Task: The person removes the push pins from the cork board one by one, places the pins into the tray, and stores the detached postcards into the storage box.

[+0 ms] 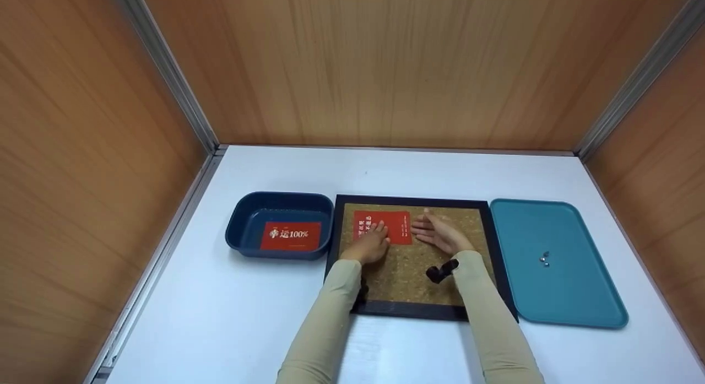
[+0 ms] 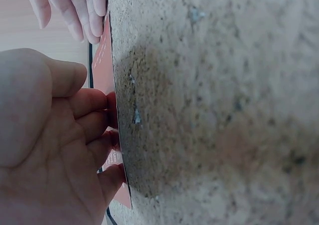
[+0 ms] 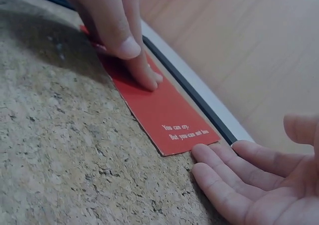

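Note:
A red card (image 1: 399, 225) with white print lies flat on the cork board (image 1: 407, 279), near its upper left corner. The fingertips of my left hand (image 1: 370, 246) press on the card's face, as the left wrist view also shows. My right hand (image 1: 439, 233) is beside the card's right end, palm turned inward and fingers extended. In the right wrist view, the right fingertips (image 3: 201, 152) are right at the card's short edge, near the words "You can cry". Neither hand curls round anything.
Left of the board stands a dark blue basin (image 1: 242, 250) with another red card (image 1: 291, 236) inside. A teal tray (image 1: 562, 296) lies on the right, bearing several small metallic pieces (image 1: 544, 259). The board has a black frame (image 1: 413, 308). Wooden walls (image 1: 358, 70) enclose the white table (image 1: 248, 318).

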Tool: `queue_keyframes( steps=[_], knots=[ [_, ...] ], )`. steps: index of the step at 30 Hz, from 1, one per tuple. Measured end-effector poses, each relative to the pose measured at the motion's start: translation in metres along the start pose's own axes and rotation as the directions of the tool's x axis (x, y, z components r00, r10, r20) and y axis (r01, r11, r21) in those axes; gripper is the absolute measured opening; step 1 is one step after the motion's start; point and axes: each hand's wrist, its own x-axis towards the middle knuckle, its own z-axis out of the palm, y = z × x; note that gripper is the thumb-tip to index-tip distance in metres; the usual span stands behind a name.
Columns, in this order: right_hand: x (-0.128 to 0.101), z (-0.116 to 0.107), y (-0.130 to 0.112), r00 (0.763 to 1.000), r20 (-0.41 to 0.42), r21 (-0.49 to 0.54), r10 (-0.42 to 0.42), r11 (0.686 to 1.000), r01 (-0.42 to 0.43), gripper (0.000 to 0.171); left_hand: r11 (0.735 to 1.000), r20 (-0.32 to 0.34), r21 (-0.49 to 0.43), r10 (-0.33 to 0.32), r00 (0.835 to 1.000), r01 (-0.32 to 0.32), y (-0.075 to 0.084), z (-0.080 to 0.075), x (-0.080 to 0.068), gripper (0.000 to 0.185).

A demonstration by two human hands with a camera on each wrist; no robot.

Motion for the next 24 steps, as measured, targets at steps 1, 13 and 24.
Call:
queue_keyframes(
  steps=[1, 13, 24],
  knots=[
    [0.0004, 0.0006, 0.0002, 1.000, -0.005, -0.003, 0.002, 1.000, -0.002, 0.059, 1.000, -0.001, -0.003, 0.001, 1.000, -0.001, 0.0000, 0.0000, 0.0000, 0.051],
    [-0.0003, 0.0050, 0.0036, 1.000, -0.022, -0.067, -0.014, 0.998, 0.012, 0.059, 1.000, -0.001, 0.017, 0.014, 1.000, -0.014, 0.0006, -0.0007, -0.0027, 0.051],
    [0.0005, 0.0092, 0.0030, 0.998, -0.066, -0.060, -0.008, 0.998, 0.004, 0.057, 1.000, 0.000, 0.007, -0.009, 1.000, 0.009, 0.0017, -0.0016, -0.0041, 0.051]
  ],
)
